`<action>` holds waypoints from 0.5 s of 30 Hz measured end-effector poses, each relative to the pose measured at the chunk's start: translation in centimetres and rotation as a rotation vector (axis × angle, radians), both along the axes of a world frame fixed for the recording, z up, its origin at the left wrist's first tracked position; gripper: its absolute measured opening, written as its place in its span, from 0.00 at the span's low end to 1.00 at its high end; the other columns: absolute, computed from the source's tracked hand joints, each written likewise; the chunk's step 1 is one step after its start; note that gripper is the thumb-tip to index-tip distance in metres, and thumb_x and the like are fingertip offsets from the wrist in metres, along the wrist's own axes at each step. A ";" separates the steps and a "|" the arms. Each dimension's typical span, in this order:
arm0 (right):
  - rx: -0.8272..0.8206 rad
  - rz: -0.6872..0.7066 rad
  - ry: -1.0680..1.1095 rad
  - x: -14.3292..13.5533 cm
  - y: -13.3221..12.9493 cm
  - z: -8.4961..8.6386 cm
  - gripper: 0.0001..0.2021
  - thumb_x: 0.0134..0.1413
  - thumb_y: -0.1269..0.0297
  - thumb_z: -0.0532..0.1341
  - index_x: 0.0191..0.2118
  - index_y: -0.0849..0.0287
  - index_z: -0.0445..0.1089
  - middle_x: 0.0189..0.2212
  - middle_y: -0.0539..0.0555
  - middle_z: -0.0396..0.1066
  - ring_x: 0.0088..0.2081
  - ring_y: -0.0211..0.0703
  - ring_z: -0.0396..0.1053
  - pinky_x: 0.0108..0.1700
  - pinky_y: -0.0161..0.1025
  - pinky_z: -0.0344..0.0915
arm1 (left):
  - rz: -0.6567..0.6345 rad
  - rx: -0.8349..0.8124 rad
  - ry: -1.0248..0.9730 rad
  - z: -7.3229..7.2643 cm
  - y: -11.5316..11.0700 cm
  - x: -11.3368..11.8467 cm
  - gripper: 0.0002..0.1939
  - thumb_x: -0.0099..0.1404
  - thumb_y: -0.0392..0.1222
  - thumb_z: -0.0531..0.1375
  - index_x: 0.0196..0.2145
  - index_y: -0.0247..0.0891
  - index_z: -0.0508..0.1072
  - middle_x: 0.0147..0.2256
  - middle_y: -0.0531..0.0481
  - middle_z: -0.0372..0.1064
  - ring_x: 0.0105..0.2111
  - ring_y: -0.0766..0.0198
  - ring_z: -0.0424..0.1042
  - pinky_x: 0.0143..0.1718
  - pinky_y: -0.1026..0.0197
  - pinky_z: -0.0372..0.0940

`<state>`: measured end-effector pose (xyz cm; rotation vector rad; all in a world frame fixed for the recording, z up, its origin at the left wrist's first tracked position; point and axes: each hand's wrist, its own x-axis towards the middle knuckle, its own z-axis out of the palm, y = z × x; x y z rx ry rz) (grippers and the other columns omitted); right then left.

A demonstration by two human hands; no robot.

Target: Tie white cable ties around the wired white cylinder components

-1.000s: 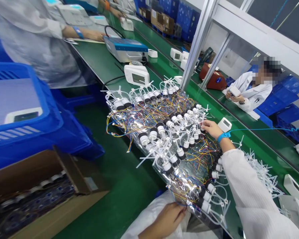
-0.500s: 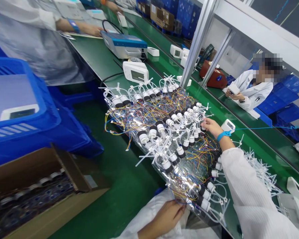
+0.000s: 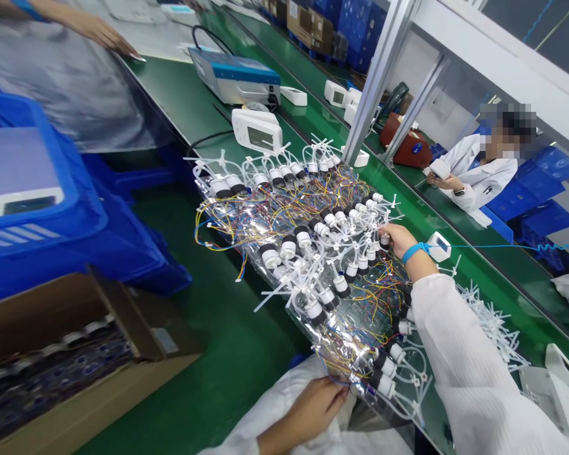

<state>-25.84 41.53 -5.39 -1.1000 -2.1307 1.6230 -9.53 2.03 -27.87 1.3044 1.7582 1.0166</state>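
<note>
A clear plastic tray (image 3: 253,224) slants across the bench, holding rows of small black-and-white motor pumps (image 3: 269,255) with white tubes and coloured wires. My right hand (image 3: 399,242), a blue wrist strap behind it, reaches to the tray's far side. Its thumb and fingers pinch the tube end of one small pump (image 3: 384,239). Low in the view, my left hand (image 3: 313,407) has its fingers curled against the tray's near edge, by some wires. Those fingertips are partly hidden.
White tubes with cable ties (image 3: 490,322) lie in a heap beside my right sleeve. Left are a blue crate (image 3: 83,170) and a cardboard box (image 3: 137,385) of pumps. A white display device (image 3: 257,129) and a blue-topped instrument (image 3: 237,76) stand behind the tray. Co-workers stand left and across.
The view has shifted slightly. My right hand stays at the same pump, and my left hand stays at the tray edge. The left co-worker's arm has drawn back from the instrument.
</note>
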 end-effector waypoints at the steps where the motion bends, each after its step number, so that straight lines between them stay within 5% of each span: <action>1: -0.018 -0.018 0.001 -0.3 0.0 0.0 0.13 0.41 0.56 0.73 0.28 0.56 0.72 0.23 0.50 0.74 0.26 0.40 0.67 0.29 0.38 0.61 | 0.005 0.005 -0.004 0.2 0.0 -0.1 0.18 0.80 0.43 0.54 0.43 0.41 0.84 0.42 0.41 0.84 0.42 0.50 0.81 0.48 0.52 0.71; 15: -0.104 -0.073 0.074 0.1 -0.5 0.5 0.13 0.38 0.63 0.71 0.34 0.56 0.74 0.28 0.50 0.78 0.30 0.39 0.72 0.31 0.35 0.64 | 0.029 0.009 -0.103 1.7 0.2 -0.5 0.17 0.77 0.42 0.55 0.44 0.43 0.85 0.41 0.42 0.84 0.41 0.48 0.80 0.47 0.50 0.71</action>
